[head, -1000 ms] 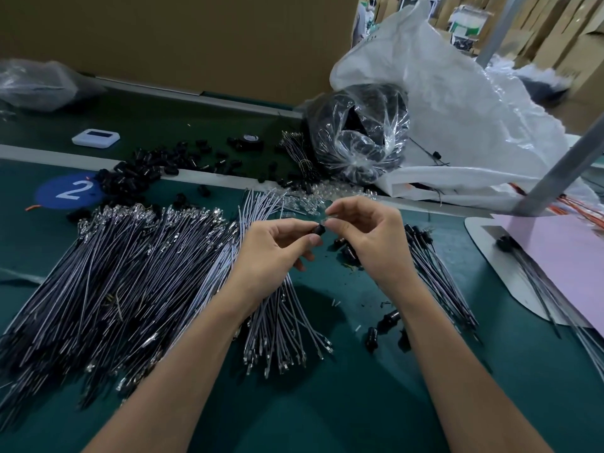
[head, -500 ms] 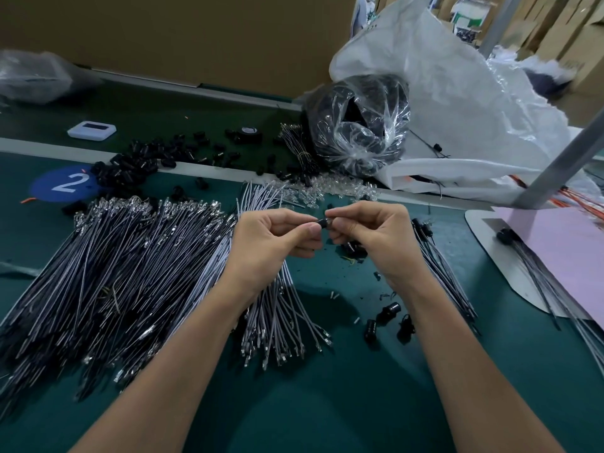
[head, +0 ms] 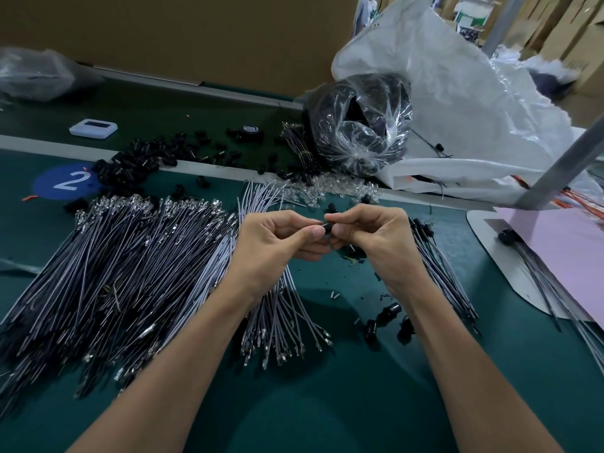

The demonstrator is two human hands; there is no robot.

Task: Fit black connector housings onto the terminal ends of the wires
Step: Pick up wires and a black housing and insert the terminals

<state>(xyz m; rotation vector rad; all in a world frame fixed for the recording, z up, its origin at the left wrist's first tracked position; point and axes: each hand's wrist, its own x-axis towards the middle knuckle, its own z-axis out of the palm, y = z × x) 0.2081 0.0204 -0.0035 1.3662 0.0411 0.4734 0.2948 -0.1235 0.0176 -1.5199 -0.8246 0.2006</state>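
In the head view, the left hand (head: 281, 246) and the right hand (head: 379, 243) meet above the dark green table mat (head: 327, 403). They have drawn closer together over the last second, and the left fingers, looser a second ago, are now curled in. Between them sits the small black cylindrical plastic connector housing (head: 327, 227). The right thumb and forefinger pinch it, and the left thumb presses up against its near end. The left fingers seem to be clenched round a wire, but the wire and its terminal are hidden, so it cannot be told whether the terminal is seated.

The closing-up suggests the push-in step of one fitting is under way or nearly done.

The broad fan of grey wires with bare metal terminals (head: 130, 266) lies to the left, apparently untouched. A smaller bundle of wires with black ends (head: 438, 266) lies just right of the right wrist. Loose black housings (head: 389, 313) sit near the right forearm, so most of the job looks undone.
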